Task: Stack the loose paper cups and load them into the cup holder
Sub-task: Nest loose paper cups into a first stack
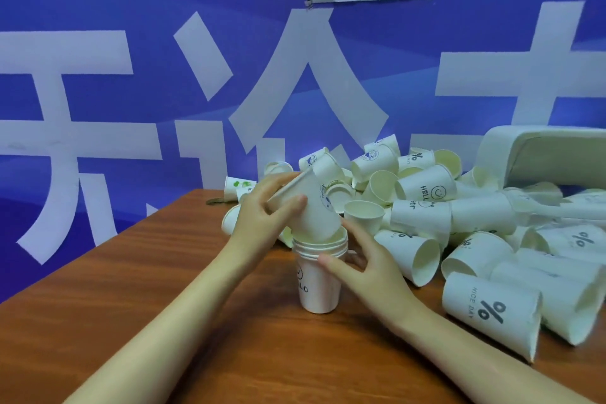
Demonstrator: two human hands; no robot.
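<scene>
We see a short stack of white paper cups (319, 275) standing upright on the brown wooden table (131, 321), near the middle of the scene. Our left hand (262, 210) grips a single white paper cup (311, 207) by its rim end, thumb across the wall, and tilts it so that its base sits in the mouth of the stack. Our right hand (364, 269) wraps round the right side of the stack, with the thumb pressed just below the stacked rims and the fingers curled behind it. To the right and farther back lies a large heap of loose white paper cups (459, 216), most on their sides, some printed with a smiley or a percent sign. At the far right, above the heap, a long white plastic cup holder (541, 151) lies tipped on its side against the blue wall with large white characters (164, 59).
</scene>
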